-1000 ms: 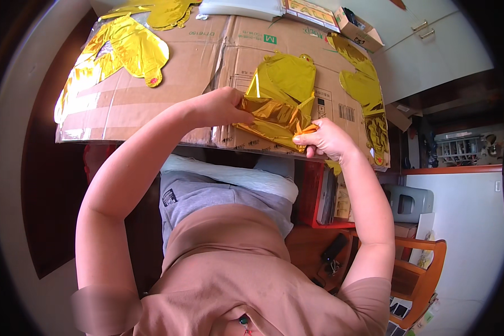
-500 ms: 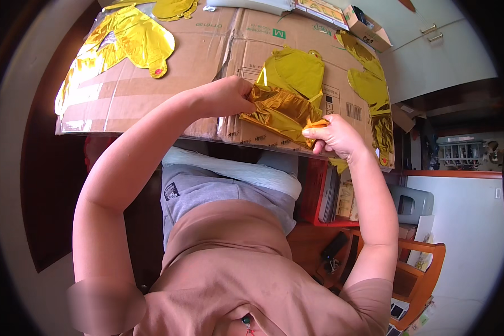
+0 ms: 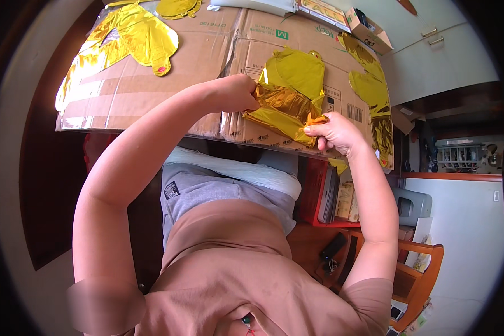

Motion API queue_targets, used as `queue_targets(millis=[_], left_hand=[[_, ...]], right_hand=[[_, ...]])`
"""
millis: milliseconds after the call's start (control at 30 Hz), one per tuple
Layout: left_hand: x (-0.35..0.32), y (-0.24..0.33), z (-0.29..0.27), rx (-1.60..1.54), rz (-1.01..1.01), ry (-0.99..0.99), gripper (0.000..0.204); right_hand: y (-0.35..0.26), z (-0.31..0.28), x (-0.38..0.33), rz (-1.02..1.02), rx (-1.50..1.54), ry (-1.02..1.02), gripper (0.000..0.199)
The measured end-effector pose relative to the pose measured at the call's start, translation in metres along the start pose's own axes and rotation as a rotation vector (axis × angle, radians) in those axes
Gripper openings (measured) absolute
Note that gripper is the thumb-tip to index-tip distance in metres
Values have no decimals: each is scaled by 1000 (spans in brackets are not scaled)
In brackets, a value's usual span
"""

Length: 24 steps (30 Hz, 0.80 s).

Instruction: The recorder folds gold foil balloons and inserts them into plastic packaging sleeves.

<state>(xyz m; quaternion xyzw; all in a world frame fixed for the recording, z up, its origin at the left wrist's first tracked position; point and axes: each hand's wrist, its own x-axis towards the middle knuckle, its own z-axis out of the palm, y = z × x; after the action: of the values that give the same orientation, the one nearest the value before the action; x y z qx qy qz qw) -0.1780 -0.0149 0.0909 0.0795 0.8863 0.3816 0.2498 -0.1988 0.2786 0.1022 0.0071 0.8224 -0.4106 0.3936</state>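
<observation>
A shiny gold foil balloon [image 3: 293, 70], flat and uninflated, lies on the cardboard-covered table [image 3: 201, 56] in front of me. Its near part is folded and crumpled between my hands. My left hand [image 3: 242, 93] pinches the left edge of the fold, fingertips pressed together. At the right end of the fold, my right hand [image 3: 334, 133] grips the foil between thumb and fingers. An orange bit [image 3: 317, 120] shows just above my right thumb; what it is I cannot make out.
More flat gold foil balloons lie at the table's left [image 3: 145, 39] and along its right edge [image 3: 367, 81]. An open small carton [image 3: 369, 31] stands at the far right corner. Below the table edge sits a red crate [image 3: 317, 196] beside a wooden chair [image 3: 431, 263].
Both hands keep hold of the foil. The left has shifted slightly right, and the folded part has drawn a little away from the near table edge.
</observation>
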Motion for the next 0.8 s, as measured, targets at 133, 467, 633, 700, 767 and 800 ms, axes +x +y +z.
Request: queue_targets(millis=[133, 467, 633, 700, 767, 800], left_hand=[[-2, 1, 0, 17, 21, 11, 30], [-21, -9, 13, -139, 140, 256, 56], [-43, -4, 35, 356, 327, 659, 73], [-49, 8, 39, 501, 418, 612, 85], [-44, 5, 54, 677, 682, 651, 89], [-39, 1, 63, 712, 698, 569, 96]], right_hand=[[0, -2, 2, 11, 0, -16, 20], [-7, -1, 1, 15, -37, -14, 18], [-9, 1, 0, -27, -58, -22, 20], [-6, 2, 0, -69, -62, -24, 21], [-1, 1, 4, -117, -64, -32, 23], [-2, 2, 3, -113, -65, -32, 23]])
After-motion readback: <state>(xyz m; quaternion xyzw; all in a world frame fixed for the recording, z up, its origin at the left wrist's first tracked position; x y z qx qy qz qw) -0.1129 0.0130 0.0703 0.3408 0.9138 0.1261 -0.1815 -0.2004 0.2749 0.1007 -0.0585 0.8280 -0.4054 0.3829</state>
